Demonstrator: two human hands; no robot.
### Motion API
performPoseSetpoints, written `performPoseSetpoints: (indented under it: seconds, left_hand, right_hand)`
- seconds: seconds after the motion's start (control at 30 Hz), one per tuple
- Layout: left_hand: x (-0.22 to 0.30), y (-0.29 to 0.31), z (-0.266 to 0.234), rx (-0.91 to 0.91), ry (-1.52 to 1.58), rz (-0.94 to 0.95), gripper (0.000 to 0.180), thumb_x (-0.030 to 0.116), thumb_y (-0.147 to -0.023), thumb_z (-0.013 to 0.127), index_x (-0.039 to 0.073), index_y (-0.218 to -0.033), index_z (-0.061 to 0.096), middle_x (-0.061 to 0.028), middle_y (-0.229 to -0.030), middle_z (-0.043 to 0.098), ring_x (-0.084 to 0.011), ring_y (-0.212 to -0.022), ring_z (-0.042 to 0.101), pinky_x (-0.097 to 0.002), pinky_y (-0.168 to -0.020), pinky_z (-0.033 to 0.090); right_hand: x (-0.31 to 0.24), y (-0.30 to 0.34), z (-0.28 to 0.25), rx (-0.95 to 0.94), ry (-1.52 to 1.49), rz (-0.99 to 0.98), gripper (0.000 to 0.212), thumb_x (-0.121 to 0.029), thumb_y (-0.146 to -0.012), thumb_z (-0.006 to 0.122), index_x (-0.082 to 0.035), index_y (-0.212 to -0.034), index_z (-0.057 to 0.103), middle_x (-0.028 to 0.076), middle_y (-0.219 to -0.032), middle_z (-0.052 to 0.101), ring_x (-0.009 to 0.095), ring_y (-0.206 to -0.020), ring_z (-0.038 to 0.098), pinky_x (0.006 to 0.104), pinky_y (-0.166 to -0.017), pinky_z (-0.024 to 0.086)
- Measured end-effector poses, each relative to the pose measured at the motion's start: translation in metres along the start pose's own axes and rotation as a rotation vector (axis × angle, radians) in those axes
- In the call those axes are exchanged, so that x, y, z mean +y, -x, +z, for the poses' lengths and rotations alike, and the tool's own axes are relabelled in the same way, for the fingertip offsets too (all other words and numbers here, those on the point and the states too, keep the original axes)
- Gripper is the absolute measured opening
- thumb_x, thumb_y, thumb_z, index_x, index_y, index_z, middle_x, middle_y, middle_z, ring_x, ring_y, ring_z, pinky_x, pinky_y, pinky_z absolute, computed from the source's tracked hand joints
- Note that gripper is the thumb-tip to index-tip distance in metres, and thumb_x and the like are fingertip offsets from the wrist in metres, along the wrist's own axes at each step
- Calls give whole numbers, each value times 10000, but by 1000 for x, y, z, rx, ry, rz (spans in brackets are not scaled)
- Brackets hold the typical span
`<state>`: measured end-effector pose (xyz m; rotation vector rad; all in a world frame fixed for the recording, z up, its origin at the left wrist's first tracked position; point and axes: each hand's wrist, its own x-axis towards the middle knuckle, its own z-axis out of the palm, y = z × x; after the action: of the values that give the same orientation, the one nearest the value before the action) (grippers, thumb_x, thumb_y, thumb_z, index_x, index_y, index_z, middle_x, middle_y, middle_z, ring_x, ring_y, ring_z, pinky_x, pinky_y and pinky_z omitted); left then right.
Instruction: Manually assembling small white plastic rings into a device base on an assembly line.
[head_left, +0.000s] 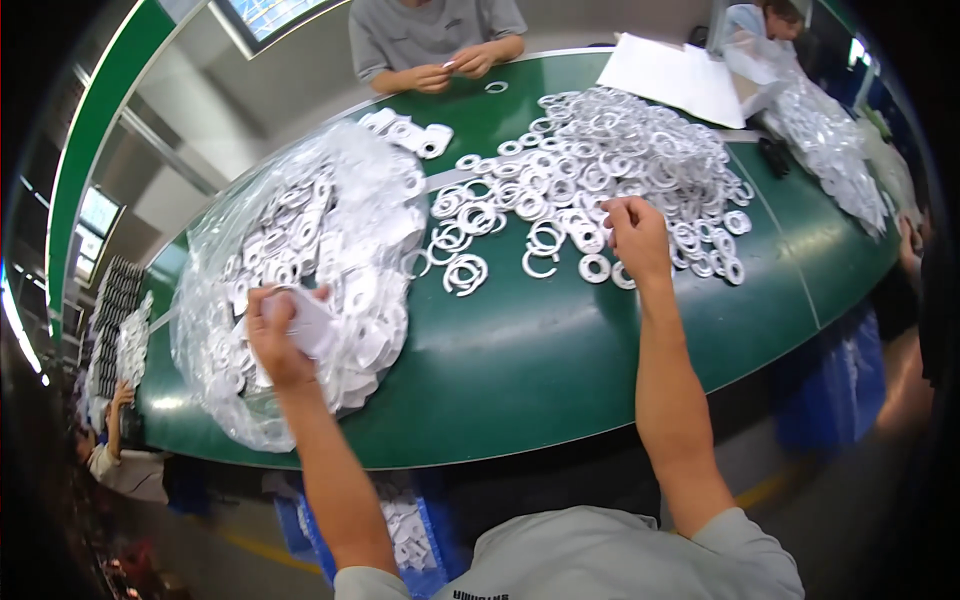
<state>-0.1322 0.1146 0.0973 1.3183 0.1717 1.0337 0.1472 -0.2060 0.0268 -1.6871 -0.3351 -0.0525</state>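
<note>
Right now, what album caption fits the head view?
Left hand holding a rounded white plastic-looking piece, right hand at heaped white plastic-looking rings on a green table.

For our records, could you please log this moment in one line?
left hand: holding white part | right hand: at ring pile, hold unclear

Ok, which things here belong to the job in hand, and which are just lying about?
Seemingly in use:
pale flat piece, in the left hand
heaped white rings, by the right hand
clear plastic bag of white parts

Seemingly lying about:
large white flat sheet
small black object
</note>
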Motion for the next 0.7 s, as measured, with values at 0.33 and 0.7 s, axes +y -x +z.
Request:
performPoseSetpoints:
  seconds: [0.33,0.7]
  left_hand:
    - [-130,56,138,-84,410,-613,107,72,-917,548,13,-1005,529,-135,-943,627,-241,-821,651,-378,-698,570]
    - [-134,64,140,-224,336,-851,200,206,-1012,391,8,-1021,410,-246,-964,621,-377,-743,675,-434,-624,578]
  right_hand:
    - [-3,47,0,-265,789,-269,193,-177,-723,754,-50,-850,684,122,-810,604,314,-791,588,391,-717,469]
    - [-26,40,26,-237,348,-159,152,-140,-875,594,6,-835,600,132,-788,587,271,-738,578,361,-668,452]
